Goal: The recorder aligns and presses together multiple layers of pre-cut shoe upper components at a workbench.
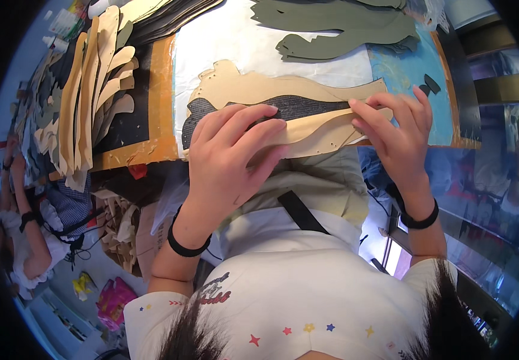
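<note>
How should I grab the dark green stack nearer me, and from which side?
Pinch the nearer dark green stack by its rounded left end, coming from the left, thumb on top and fingers slid under. That end juts out over the white sheet with nothing covering it; the right end shows fanned layers, which could slip apart.

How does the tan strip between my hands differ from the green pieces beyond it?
Colour: the tan strip is pale, while the green pieces are dark olive. Contact: the left hand and right hand are at the tan strip; neither touches the green pieces. Position: the tan strip lies by the near edge of the table, the green pieces toward its far side. Both have curved outlines.
</note>
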`<action>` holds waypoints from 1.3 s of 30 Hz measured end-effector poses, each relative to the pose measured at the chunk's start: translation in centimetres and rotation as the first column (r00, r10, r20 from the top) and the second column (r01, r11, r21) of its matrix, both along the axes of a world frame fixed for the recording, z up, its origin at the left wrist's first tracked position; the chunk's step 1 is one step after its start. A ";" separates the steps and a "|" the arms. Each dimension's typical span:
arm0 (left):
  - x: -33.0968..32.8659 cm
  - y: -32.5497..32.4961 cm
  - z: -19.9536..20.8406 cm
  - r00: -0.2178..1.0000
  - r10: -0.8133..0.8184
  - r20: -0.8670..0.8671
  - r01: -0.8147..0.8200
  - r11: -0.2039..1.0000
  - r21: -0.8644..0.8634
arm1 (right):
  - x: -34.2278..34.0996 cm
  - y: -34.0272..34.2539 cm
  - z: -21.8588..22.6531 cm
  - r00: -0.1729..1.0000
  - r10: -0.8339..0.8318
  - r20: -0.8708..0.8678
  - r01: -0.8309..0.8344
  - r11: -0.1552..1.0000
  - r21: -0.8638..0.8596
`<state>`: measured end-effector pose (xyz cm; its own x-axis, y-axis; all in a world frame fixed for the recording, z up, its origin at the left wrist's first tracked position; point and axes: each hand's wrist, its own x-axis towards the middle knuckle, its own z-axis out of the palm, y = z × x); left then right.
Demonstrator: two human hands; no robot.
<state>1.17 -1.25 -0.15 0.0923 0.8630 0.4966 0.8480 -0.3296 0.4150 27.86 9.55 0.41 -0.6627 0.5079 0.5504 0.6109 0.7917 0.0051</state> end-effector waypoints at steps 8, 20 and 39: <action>0.1 0.1 -0.4 1.000 0.009 0.015 -0.010 0.999 0.035 | 1.3 1.5 -0.7 0.979 0.141 0.146 -0.191 0.886 0.422; 0.5 0.1 -0.8 0.999 0.048 -0.020 -0.047 0.998 0.038 | 3.4 -0.6 -1.4 0.979 0.025 0.201 -0.102 0.920 0.380; -0.9 -0.7 0.2 0.996 -0.088 0.001 0.088 0.996 0.018 | 0.0 -3.2 -2.9 0.981 0.192 0.021 -0.190 0.980 -0.060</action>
<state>0.26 -1.97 0.03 0.1670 0.8425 0.5122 0.8145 -0.4106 0.4098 27.85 6.39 -2.52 -0.7645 0.4009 0.5048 0.4489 0.8931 -0.0294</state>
